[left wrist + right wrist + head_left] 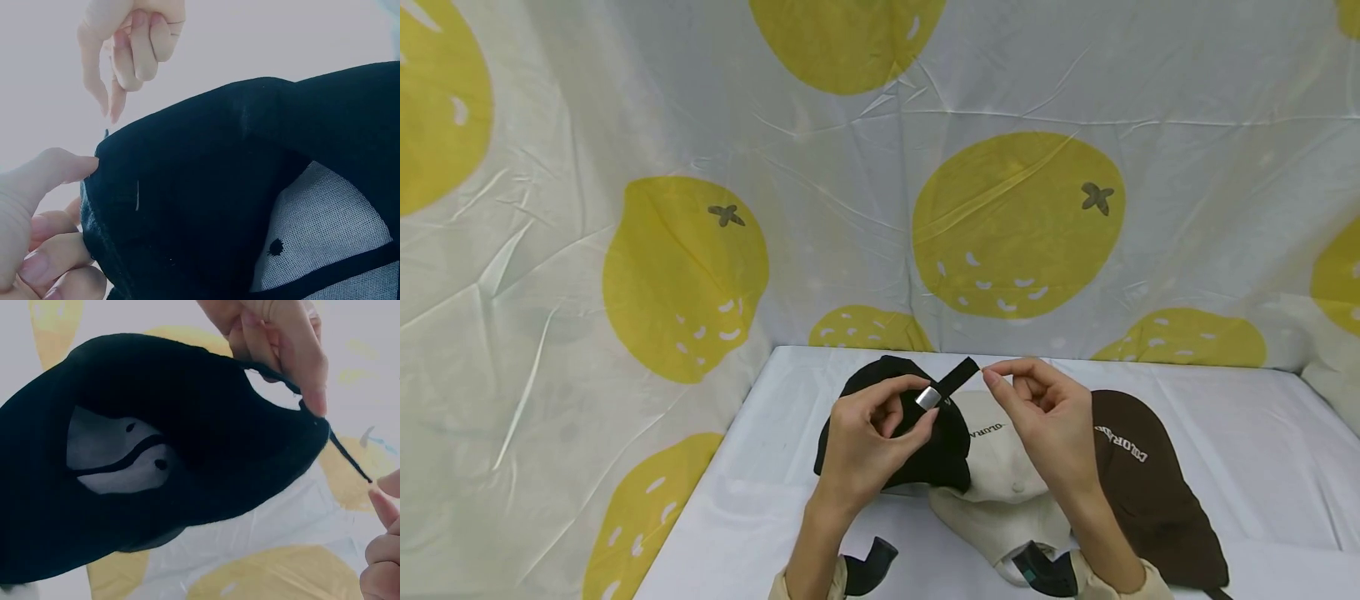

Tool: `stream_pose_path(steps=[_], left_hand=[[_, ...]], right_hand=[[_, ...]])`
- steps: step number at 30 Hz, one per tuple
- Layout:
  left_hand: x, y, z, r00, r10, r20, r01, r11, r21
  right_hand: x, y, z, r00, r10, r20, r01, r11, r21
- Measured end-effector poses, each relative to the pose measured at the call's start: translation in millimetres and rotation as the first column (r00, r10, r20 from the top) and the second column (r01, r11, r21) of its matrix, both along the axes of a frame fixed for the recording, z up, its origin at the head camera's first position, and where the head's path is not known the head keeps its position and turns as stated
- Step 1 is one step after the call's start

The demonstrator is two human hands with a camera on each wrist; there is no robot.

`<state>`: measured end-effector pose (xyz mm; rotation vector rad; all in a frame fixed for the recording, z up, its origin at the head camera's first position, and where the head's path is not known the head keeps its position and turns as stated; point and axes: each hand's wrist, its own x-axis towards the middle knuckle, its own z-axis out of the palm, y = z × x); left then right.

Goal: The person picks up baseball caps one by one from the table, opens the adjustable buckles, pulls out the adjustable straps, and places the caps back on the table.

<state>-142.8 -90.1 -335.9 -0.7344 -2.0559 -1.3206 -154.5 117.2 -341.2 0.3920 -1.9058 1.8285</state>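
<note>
The left hand [876,421] pinches a small silver metal buckle [928,397] between thumb and index finger, at the rear of a black fabric baseball cap [942,446]. From that grip a flat black fabric strap [958,377] runs straight, its long axis slanting up toward the right hand [1047,412], whose thumb and index fingertip meet at its tip; whether they clamp it, I cannot tell. The cap sits behind the left fingers, matte, with pale woven lining inside.
</note>
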Motion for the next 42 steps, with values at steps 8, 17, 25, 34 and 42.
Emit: stream_pose_path(steps=[8, 17, 25, 34, 42], left_hand=[[-3.6, -6.8, -2.0, 1.0, 0.016, 0.01, -0.016, 0.999, 0.051], [-3.3, -13.4, -0.5, 0.997, 0.046, 0.055, -0.051, 0.995, 0.091], [-5.2, -15.9, -1.5, 0.997, 0.055, 0.058, -0.061, 0.994, 0.092], [-4.6, -16.5, -0.5, 0.995, 0.063, 0.081, -0.071, 0.993, 0.099], [-2.9, -17.2, 0.5, 0.991, 0.066, 0.12, -0.078, 0.992, 0.104]], right_hand=[[-10.7, 1.2, -13.3, 0.981, 0.175, -0.078, -0.17, 0.983, 0.066], [-14.2, -12.9, -26.0, 0.962, 0.268, -0.058, -0.262, 0.961, 0.091], [-15.2, -27.8, -34.4, 0.973, 0.207, -0.096, -0.202, 0.977, 0.061], [-14.8, -31.5, -37.8, 0.978, 0.187, -0.096, -0.183, 0.982, 0.049], [-15.3, -33.8, -38.8, 0.979, 0.172, -0.111, -0.168, 0.985, 0.047]])
